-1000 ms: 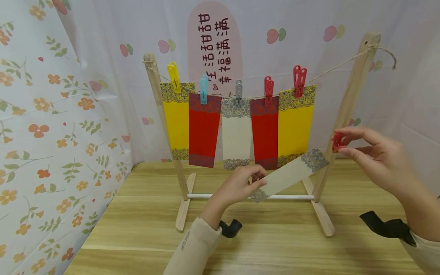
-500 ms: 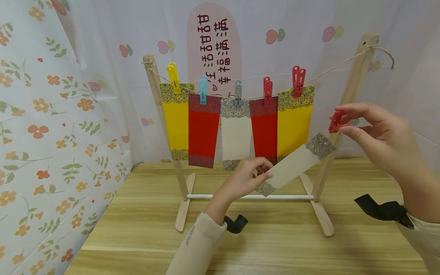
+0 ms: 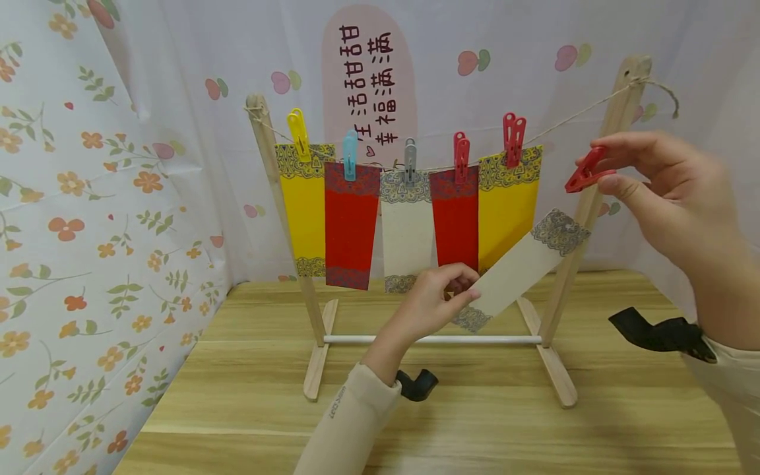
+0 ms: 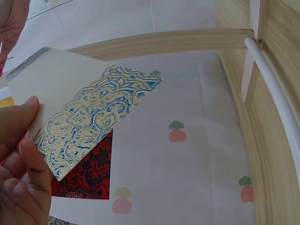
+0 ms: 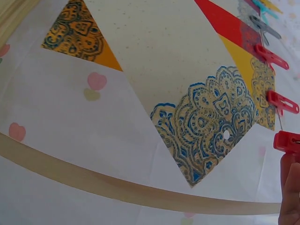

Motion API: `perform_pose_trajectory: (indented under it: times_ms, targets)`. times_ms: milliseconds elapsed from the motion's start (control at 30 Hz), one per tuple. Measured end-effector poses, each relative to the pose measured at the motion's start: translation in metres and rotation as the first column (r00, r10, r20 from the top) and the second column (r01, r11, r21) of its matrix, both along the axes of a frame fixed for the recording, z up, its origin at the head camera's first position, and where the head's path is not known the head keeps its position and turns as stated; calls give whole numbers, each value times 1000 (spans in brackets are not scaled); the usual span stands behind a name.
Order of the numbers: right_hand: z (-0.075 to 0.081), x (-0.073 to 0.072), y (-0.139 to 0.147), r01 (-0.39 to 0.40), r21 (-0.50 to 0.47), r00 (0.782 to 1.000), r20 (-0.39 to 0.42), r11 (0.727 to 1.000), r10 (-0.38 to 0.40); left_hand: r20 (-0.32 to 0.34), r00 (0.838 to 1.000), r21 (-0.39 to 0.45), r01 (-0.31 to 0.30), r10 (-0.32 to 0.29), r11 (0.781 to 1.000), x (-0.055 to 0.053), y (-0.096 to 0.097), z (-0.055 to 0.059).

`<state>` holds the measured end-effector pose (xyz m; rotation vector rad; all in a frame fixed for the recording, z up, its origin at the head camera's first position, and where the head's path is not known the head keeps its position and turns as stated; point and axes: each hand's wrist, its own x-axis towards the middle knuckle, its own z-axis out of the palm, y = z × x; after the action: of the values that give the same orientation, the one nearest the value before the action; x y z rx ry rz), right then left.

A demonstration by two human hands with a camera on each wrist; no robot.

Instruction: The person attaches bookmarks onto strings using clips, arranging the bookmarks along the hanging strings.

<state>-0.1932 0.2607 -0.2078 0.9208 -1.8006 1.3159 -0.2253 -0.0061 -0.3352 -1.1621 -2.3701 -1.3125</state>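
Note:
Between thumb and fingers my left hand (image 3: pixel 436 297) pinches the lower end of a cream paper card (image 3: pixel 515 277) with patterned borders at both ends. The card slants up to the right, its upper end close to the right post; the right wrist view shows a small hole in that border. My right hand (image 3: pixel 683 198) squeezes a red clothespin (image 3: pixel 588 173) above the card's upper end, its jaws apart. Along the string hang a yellow card (image 3: pixel 305 218), a red card (image 3: pixel 351 227), a cream card (image 3: pixel 408 227), another red card (image 3: pixel 457 227) and another yellow card (image 3: pixel 510 204), each under a clothespin.
A wooden rack stands on the wood-grain table (image 3: pixel 249 396), with a left post (image 3: pixel 268 145), a right post (image 3: pixel 614 125) and a white crossbar (image 3: pixel 451 340). The string (image 3: pixel 561 124) runs between the posts. A printed curtain (image 3: pixel 196 198) stands behind.
Both hands have risen. My left hand has carried the cream card up and to the right, and my right hand has lifted the red clothespin toward the string, spreading it wider.

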Motion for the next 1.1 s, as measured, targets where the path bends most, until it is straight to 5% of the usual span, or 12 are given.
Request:
perform_pose_trajectory:
  times_ms: [167, 367, 500, 567, 800, 1100]
  targets:
    - [10, -3, -1, 7, -29, 1000, 17, 1000, -7, -5, 1000, 59, -5, 5, 998, -2, 6, 1]
    - [24, -5, -7, 151, -24, 989, 3, 988, -151, 5, 1000, 133, -16, 15, 991, -4, 12, 5]
    - [35, -9, -12, -11, -160, 1000, 7, 987, 12, 5, 1000, 173, -26, 25, 985, -5, 15, 9]
    - [40, -10, -14, -29, -201, 999, 18, 979, 34, 9, 1000, 180, -27, 26, 983, -5, 17, 11]
    - [59, -12, -18, 235, -139, 967, 135, 962, -217, 24, 999, 204, -34, 30, 978, -6, 24, 13]
    - [78, -24, -11, 260, -146, 950, 214, 954, -227, 18, 998, 264, -69, 66, 962, -7, 34, 19]
